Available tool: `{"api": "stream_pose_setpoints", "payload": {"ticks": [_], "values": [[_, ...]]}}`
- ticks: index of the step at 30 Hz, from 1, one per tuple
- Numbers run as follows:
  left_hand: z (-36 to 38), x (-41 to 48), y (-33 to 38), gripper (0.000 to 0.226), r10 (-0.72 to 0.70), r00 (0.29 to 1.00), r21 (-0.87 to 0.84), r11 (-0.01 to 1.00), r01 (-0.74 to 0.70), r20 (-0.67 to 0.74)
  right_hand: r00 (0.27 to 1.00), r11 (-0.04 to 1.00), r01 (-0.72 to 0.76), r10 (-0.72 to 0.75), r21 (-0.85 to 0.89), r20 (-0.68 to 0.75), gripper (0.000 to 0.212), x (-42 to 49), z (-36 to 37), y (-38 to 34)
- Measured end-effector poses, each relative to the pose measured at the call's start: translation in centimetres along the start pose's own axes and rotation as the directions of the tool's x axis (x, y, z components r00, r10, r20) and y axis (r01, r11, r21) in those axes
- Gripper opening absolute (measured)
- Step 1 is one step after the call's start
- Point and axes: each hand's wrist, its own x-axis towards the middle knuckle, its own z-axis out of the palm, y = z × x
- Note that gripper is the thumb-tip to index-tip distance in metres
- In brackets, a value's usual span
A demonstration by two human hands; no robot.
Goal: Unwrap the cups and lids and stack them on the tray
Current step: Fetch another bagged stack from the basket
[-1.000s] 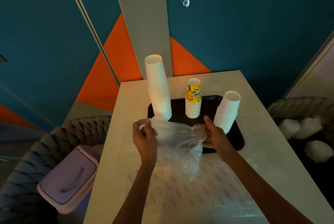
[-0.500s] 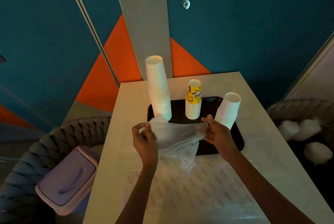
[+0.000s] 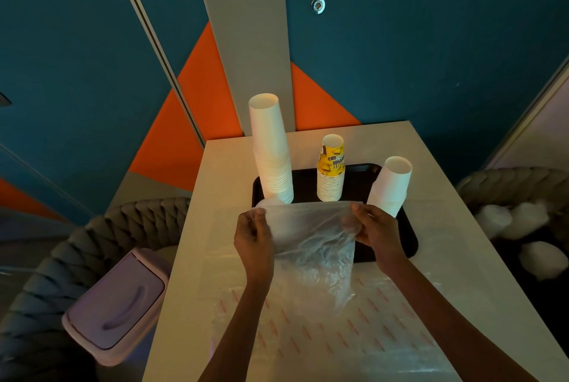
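A black tray (image 3: 409, 246) lies on the white table. On it stand a tall stack of white cups (image 3: 271, 150) at the left, a shorter stack topped by a yellow printed cup (image 3: 332, 172) in the middle, and a leaning white stack (image 3: 391, 184) at the right. In front of the tray I hold a clear plastic wrapper (image 3: 311, 246) stretched between both hands. My left hand (image 3: 254, 240) pinches its left top edge, my right hand (image 3: 377, 232) pinches its right top edge. The wrapper hangs down to the table.
A sheet of clear plastic with red printing (image 3: 338, 335) lies on the table (image 3: 462, 221) in front of me. A lilac bin with a swing lid (image 3: 117, 304) stands at the left beside a grey braided chair (image 3: 101, 237). White crumpled lumps (image 3: 523, 227) lie on the right chair.
My hands have risen and moved apart, pulling the top edge of the wrapper taut and flat; a second ago it was bunched loosely between them.
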Motion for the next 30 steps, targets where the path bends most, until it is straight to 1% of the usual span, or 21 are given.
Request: {"api": "stream_pose_setpoints", "payload": {"ticks": [4, 8, 11, 13, 15, 16, 18, 19, 20, 21, 22, 23, 24, 25, 26, 27, 29, 30], "values": [[0.1, 0.3, 0.3, 0.01, -0.018, 0.997, -0.003, 1.0, 0.018, -0.07, 0.996, 0.995, 0.086, -0.088, -0.05, -0.033, 0.007, -0.1, -0.2, 0.4], [0.5, 0.3, 0.7, 0.01, -0.039, 0.993, -0.023, 0.999, 0.036, -0.115, 0.99, 0.99, 0.132, -0.134, -0.039, -0.054, 0.007, 0.3, -0.3, 0.7], [0.2, 0.6, -0.2, 0.014, -0.05, 0.99, 0.051, 0.997, 0.057, -0.132, 0.986, 0.986, 0.162, -0.163, -0.047, -0.036, 0.008, 0.7, -0.3, 0.9], [-0.2, 0.9, -1.0, 0.016, -0.109, 0.985, 0.108, 0.986, 0.124, -0.135, 0.985, 0.984, 0.172, -0.172, -0.045, -0.004, 0.01, 0.8, -0.4, 0.9], [-0.6, 1.0, -1.6, 0.017, -0.184, 0.966, 0.157, 0.964, 0.213, -0.182, 0.981, 0.98, 0.188, -0.185, -0.064, 0.054, 0.011, 0.9, -0.5, 0.7], [-0.7, 1.1, -1.6, 0.017, -0.177, 0.961, 0.173, 0.961, 0.215, -0.213, 0.977, 0.977, 0.197, -0.188, -0.087, 0.096, 0.01, 0.9, -0.5, 0.5], [-0.8, 1.1, -1.1, 0.021, -0.073, 0.972, 0.163, 0.98, 0.111, -0.224, 0.963, 0.968, 0.213, -0.186, -0.131, 0.194, 0.011, 0.9, -0.5, 0.2], [-0.7, 1.0, -0.8, 0.026, -0.017, 0.984, 0.152, 0.987, 0.045, -0.178, 0.954, 0.964, 0.221, -0.182, -0.146, 0.239, 0.012, 0.9, -0.4, 0.0], [-0.4, 0.9, -0.2, 0.029, 0.029, 0.996, 0.131, 0.991, -0.017, -0.087, 0.944, 0.959, 0.232, -0.18, -0.166, 0.277, 0.014, 0.8, -0.3, -0.3], [0.0, 0.6, 0.4, 0.032, 0.061, 0.997, 0.096, 0.993, -0.065, 0.047, 0.933, 0.95, 0.249, -0.184, -0.186, 0.31, 0.016, 0.8, -0.1, -0.6], [0.4, 0.3, 1.1, 0.036, 0.09, 0.975, 0.054, 0.993, -0.103, 0.205, 0.92, 0.941, 0.276, -0.199, -0.197, 0.339, 0.017, 0.8, 0.0, -0.8], [0.8, 0.0, 1.6, 0.039, 0.116, 0.926, 0.018, 0.991, -0.131, 0.36, 0.907, 0.929, 0.308, -0.222, -0.203, 0.358, 0.018, 0.9, 0.1, -1.1], [1.1, -0.3, 2.0, 0.039, 0.131, 0.859, 0.0, 0.989, -0.151, 0.494, 0.895, 0.916, 0.343, -0.25, -0.211, 0.37, 0.018, 1.0, 0.1, -1.3], [1.4, -0.6, 2.4, 0.033, 0.121, 0.788, 0.0, 0.988, -0.153, 0.604, 0.885, 0.901, 0.374, -0.275, -0.221, 0.375, 0.018, 1.1, 0.1, -1.6], [1.7, -1.1, 2.7, 0.025, 0.098, 0.73, 0.02, 0.988, -0.151, 0.677, 0.881, 0.89, 0.392, -0.29, -0.233, 0.373, 0.016, 1.3, 0.0, -1.8], [2.0, -1.3, 2.6, 0.019, 0.077, 0.703, 0.043, 0.988, -0.151, 0.707, 0.886, 0.89, 0.387, -0.287, -0.242, 0.363, 0.014, 1.5, -0.1, -2.0], [2.4, -1.5, 2.4, 0.012, 0.076, 0.723, 0.067, 0.984, -0.167, 0.686, 0.906, 0.917, 0.326, -0.233, -0.231, 0.354, 0.011, 1.8, -0.6, -2.4], [2.5, -1.6, 2.4, 0.009, 0.067, 0.733, 0.067, 0.986, -0.153, 0.676, 0.908, 0.932, 0.288, -0.193, -0.22, 0.373, 0.01, 1.8, -0.9, -2.6]]}}
